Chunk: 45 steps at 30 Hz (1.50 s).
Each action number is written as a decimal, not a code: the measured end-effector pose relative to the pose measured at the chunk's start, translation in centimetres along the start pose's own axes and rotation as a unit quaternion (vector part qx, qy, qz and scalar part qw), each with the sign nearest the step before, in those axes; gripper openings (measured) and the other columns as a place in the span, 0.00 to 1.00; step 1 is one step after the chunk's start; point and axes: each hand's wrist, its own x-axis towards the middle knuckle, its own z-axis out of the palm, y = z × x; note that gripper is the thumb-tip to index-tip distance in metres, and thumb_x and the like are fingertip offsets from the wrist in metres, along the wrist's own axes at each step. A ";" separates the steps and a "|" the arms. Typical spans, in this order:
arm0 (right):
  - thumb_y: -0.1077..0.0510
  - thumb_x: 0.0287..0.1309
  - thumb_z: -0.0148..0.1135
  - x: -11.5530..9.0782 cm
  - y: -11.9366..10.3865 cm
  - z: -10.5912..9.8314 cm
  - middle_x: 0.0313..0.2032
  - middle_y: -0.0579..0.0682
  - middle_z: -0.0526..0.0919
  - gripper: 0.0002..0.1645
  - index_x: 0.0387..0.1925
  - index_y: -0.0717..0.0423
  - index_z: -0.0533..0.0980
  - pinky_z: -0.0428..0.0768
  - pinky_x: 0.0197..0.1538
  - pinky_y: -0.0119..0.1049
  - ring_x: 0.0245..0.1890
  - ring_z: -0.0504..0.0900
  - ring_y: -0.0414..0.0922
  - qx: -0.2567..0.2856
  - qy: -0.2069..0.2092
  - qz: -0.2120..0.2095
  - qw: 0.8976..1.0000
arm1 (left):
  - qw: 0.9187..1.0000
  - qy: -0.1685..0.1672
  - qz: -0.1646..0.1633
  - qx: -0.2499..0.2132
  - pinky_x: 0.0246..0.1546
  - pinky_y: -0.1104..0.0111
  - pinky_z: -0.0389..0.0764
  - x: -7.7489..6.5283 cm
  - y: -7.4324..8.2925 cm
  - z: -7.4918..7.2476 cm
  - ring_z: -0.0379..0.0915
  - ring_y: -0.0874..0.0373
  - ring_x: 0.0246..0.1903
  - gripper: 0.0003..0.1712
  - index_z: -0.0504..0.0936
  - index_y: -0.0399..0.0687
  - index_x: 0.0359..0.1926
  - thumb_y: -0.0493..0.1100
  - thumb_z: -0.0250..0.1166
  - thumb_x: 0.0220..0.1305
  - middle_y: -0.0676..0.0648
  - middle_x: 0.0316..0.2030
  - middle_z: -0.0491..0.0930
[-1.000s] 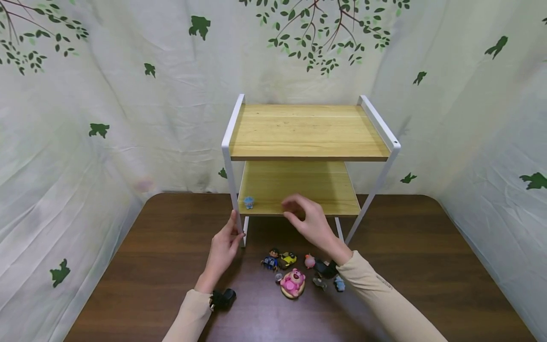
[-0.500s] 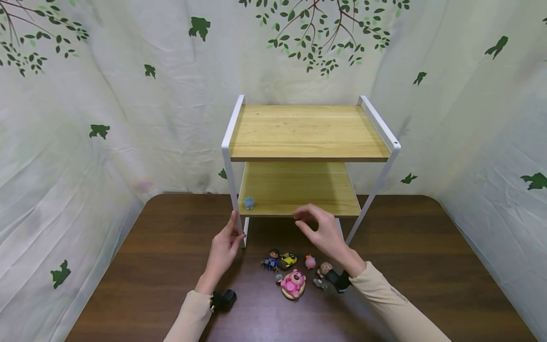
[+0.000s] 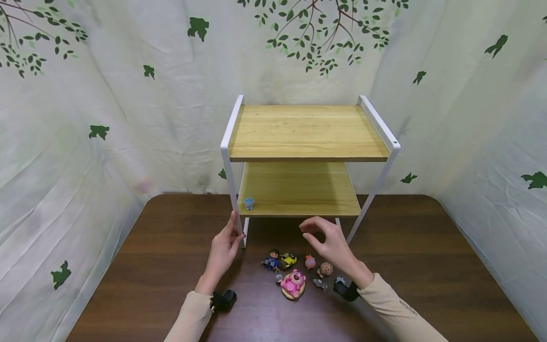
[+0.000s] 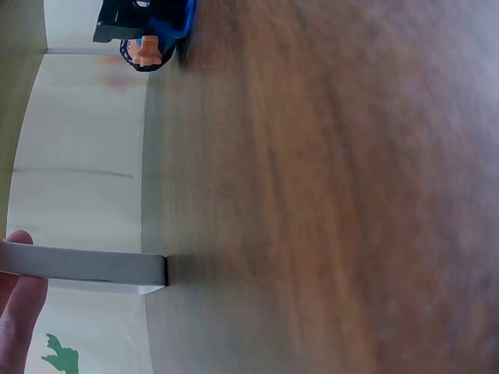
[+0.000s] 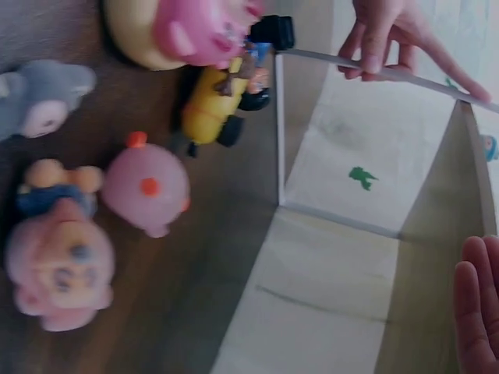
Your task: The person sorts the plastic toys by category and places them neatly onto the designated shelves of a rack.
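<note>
My left hand (image 3: 223, 251) grips the front left leg (image 3: 232, 185) of a two-tier shelf between thumb and fingers; its fingertips (image 4: 23, 312) lie around the white leg in the left wrist view. Just below the front of the lower board (image 3: 299, 190) hovers my right hand (image 3: 329, 243), fingers loosely bent, thumb apart, holding nothing. A small blue figurine (image 3: 249, 204) stands at that board's left front. On the table under my right hand lie a round pink toy (image 3: 310, 261), a pink-headed figurine (image 5: 62, 265) and a grey toy (image 5: 47, 97).
A pink bear in a ring (image 3: 293, 284), a figure in blue (image 3: 271, 261) and a yellow toy car (image 3: 288, 259) lie before the shelf on the brown table (image 3: 162, 266). The upper board (image 3: 307, 133) overhangs the lower one. A leaf-print curtain (image 3: 171, 118) surrounds the table.
My right hand has drawn back from the lower board, toward me and to the right, uncovering the pink-headed figurine. My left hand keeps its grip on the leg.
</note>
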 end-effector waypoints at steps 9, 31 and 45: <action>0.70 0.53 0.67 -1.7 1.5 0.0 0.38 0.47 0.82 0.13 0.41 0.58 0.78 0.82 0.38 0.42 0.36 0.81 0.39 -0.023 -0.008 0.026 0.999 | 1.000 -0.008 -0.014 0.002 0.26 0.62 0.83 -0.1 0.2 -0.1 0.79 0.55 0.23 0.64 0.44 0.71 0.75 0.23 0.69 0.49 0.45 0.27 0.75; 0.70 0.54 0.66 -4.5 4.6 0.5 0.35 0.53 0.83 0.13 0.42 0.63 0.77 0.81 0.34 0.37 0.31 0.81 0.39 -0.031 -0.093 0.078 0.992 | 1.000 -0.006 -0.015 0.003 0.25 0.63 0.83 -0.1 0.4 -0.1 0.79 0.55 0.22 0.65 0.43 0.74 0.75 0.23 0.69 0.50 0.45 0.27 0.75; 0.62 0.60 0.64 -5.2 4.9 1.0 0.33 0.44 0.79 0.12 0.45 0.59 0.78 0.78 0.28 0.31 0.26 0.78 0.36 -0.018 -0.169 0.155 0.973 | 1.000 -0.012 -0.018 0.007 0.26 0.63 0.83 -0.2 0.4 -0.2 0.79 0.55 0.23 0.64 0.43 0.72 0.75 0.24 0.69 0.50 0.44 0.28 0.76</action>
